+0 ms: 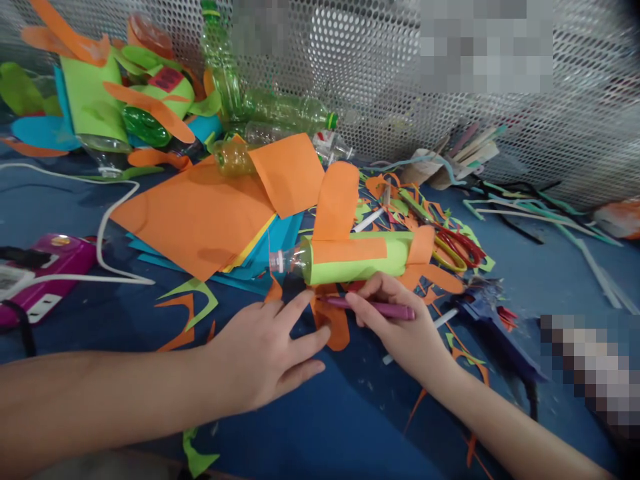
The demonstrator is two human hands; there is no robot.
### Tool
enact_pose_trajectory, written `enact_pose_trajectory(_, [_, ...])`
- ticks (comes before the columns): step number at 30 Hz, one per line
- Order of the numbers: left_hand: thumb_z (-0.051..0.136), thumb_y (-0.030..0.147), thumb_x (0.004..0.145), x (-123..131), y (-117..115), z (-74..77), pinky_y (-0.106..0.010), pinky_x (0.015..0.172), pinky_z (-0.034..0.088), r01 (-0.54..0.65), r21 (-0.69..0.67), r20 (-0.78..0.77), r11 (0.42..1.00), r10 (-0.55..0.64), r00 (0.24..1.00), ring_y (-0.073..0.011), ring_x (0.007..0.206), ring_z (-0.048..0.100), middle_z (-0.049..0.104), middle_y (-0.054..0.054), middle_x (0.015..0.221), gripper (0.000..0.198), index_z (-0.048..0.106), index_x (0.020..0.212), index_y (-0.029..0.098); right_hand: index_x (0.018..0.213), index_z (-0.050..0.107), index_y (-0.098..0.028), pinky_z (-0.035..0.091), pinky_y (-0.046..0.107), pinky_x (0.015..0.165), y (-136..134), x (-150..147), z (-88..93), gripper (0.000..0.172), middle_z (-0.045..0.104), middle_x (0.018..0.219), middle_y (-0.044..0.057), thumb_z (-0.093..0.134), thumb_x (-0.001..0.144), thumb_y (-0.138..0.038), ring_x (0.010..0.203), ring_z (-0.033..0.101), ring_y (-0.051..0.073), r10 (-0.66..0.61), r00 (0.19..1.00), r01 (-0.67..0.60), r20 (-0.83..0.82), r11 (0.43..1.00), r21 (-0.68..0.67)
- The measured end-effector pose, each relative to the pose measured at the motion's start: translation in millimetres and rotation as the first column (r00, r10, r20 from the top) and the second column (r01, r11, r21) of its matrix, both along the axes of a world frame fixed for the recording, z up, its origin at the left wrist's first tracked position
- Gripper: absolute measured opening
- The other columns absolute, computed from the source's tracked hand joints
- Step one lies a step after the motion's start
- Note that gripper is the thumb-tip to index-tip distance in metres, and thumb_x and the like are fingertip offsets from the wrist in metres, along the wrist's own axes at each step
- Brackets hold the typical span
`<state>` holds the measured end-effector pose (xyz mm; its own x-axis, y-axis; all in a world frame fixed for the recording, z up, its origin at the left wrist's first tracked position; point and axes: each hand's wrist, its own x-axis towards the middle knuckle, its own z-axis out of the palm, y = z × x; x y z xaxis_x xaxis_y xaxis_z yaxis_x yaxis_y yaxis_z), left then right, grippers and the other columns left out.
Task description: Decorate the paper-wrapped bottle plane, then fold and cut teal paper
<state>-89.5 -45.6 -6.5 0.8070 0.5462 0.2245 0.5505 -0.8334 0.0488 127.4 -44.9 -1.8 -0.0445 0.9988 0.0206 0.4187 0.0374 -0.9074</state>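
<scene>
On the blue table (350,427) the green-wrapped bottle (357,263) lies on its side, long axis running 9 to 3 o'clock, cap toward 9 (orange fins at the 3 end). It sits at 12 o'clock from both hands. The left hand (265,357) rests flat, fingers spread, gripping nothing. The right hand (400,333), nearer, pinches a purple crayon (380,309), tip at an orange scrap (336,327).

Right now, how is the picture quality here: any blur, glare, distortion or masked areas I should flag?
Head view: evenly lit, with soft shadows under the left hand and right hand; the purple marker and green-wrapped bottle are sharp; the mesh wall bows from wide-angle distortion and shows a bright patch; pixelated blocks mask areas at the top and lower right.
</scene>
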Motion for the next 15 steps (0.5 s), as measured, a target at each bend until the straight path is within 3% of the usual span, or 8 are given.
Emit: enact_pose_trajectory(15, [0.037,0.042,0.094,0.1,0.1,1.2,-0.038,0.061,0.051,0.003,-0.010,0.003,1.000,-0.003,1.000,-0.0257,0.083,0.058,0.047,-0.019,0.127,0.035,0.057,0.119,0.027,0.069,0.047,-0.022,0.036,0.025,0.053,0.7,-0.1,1.4,0.025,0.049,0.057,-0.005,0.059,0.085,-0.037,0.053,0.047,0.011,0.037,0.999,-0.037,0.007,0.999,0.004])
